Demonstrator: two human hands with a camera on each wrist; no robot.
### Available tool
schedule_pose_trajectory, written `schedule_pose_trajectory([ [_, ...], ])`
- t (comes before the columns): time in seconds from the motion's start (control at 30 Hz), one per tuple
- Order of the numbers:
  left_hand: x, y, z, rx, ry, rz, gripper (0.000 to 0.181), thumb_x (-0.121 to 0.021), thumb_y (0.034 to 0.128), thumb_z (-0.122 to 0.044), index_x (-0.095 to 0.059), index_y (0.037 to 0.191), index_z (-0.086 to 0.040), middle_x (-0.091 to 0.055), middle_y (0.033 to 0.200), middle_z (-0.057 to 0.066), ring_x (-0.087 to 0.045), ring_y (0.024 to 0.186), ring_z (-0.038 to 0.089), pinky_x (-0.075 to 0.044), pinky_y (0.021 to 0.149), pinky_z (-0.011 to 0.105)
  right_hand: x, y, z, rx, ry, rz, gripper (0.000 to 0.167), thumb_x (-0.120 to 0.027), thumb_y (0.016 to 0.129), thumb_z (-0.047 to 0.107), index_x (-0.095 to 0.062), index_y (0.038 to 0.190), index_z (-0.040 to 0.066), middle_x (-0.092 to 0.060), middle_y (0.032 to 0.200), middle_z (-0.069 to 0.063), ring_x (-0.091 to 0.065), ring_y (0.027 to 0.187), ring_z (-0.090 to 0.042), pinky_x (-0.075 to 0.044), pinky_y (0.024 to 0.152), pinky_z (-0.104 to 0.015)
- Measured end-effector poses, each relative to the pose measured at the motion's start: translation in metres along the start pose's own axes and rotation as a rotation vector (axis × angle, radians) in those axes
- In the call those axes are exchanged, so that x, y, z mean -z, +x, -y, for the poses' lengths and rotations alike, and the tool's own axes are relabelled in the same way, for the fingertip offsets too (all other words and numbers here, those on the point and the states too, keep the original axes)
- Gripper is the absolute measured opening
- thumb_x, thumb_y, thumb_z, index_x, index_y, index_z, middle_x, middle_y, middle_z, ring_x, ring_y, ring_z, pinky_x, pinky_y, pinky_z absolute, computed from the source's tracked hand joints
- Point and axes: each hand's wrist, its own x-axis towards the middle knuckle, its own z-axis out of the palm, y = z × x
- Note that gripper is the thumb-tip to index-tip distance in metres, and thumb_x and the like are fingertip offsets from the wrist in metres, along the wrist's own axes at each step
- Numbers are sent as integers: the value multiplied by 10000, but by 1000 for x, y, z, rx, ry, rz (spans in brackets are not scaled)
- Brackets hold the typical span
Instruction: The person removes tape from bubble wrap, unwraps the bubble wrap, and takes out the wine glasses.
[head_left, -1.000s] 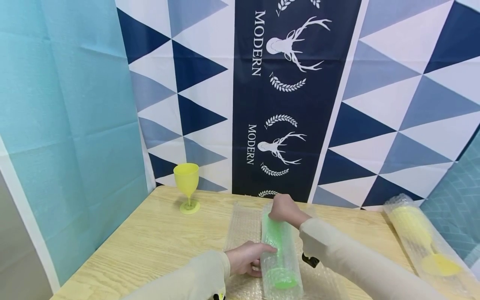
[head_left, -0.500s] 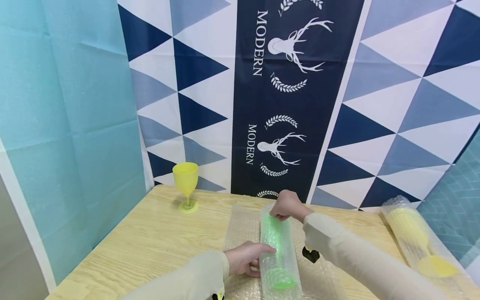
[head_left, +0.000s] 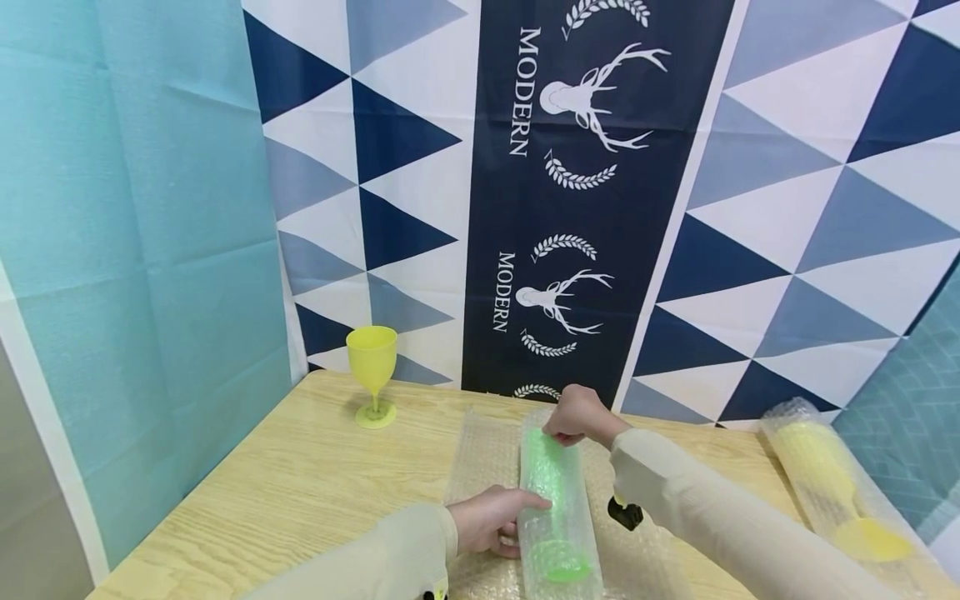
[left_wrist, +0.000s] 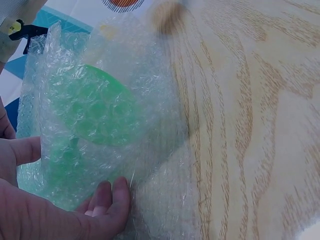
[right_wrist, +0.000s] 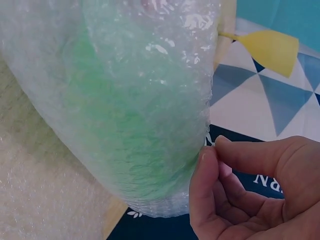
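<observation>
A green goblet point(head_left: 564, 565) lies rolled inside bubble wrap point(head_left: 536, 533), its round foot towards me. My left hand point(head_left: 486, 518) grips the near half of the roll from the left, with the thumb on top and the fingers curled low at the side. At the roll's far end, my right hand point(head_left: 581, 415) pinches an edge of the wrap between thumb and forefinger. In the right wrist view that pinch shows close beside the wrapped green bowl point(right_wrist: 135, 145). In the left wrist view the foot point(left_wrist: 100, 107) shows through the bubbles.
A yellow goblet point(head_left: 372, 367) stands upright at the table's back left. Another yellow goblet wrapped in bubble wrap point(head_left: 832, 483) lies along the right side. A flat sheet of bubble wrap point(head_left: 480, 458) spreads under the roll. A patterned curtain point(head_left: 405, 275) hangs behind the table point(head_left: 300, 483).
My right hand has shifted slightly to the right, still pinching the wrap at the far end. The left hand keeps its grip nearly unmoved.
</observation>
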Motion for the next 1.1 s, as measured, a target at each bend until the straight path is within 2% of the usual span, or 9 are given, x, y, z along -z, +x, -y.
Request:
schedule_pose_trajectory([
  [0.27,1,0,0,14,13,12,395,-663,858,-345,-559,1100,-51,-596,928,84,-604,843,169,-576,770,372,-2,3,-2,-22,-13,16,435,-707,796,108,-492,420,156,-397,387,87,-394,364,-35,-370,440,-146],
  [0.53,-1,-1,1,-7,5,-3,335,-660,856,-328,-574,1043,-64,-631,903,72,-621,820,157,-579,749,374,2,2,-2,18,-53,-12,437,-660,774,77,-460,399,178,-366,369,105,-368,355,-28,-335,450,-153],
  [0.87,0,0,0,-4,8,10,361,-659,855,-342,-577,1072,-66,-630,931,65,-621,858,168,-575,765,381,5,-4,-6,25,78,-27,406,-658,763,27,-453,437,154,-441,410,72,-478,406,-40,-411,501,-169],
  [1.1,-2,-2,0,-9,-4,3,350,-660,855,-333,-573,1060,-63,-644,918,67,-626,845,167,-575,758,380,6,-5,-7,13,97,-24,360,-642,745,-3,-480,455,136,-484,428,62,-490,418,-42,-412,497,-166],
])
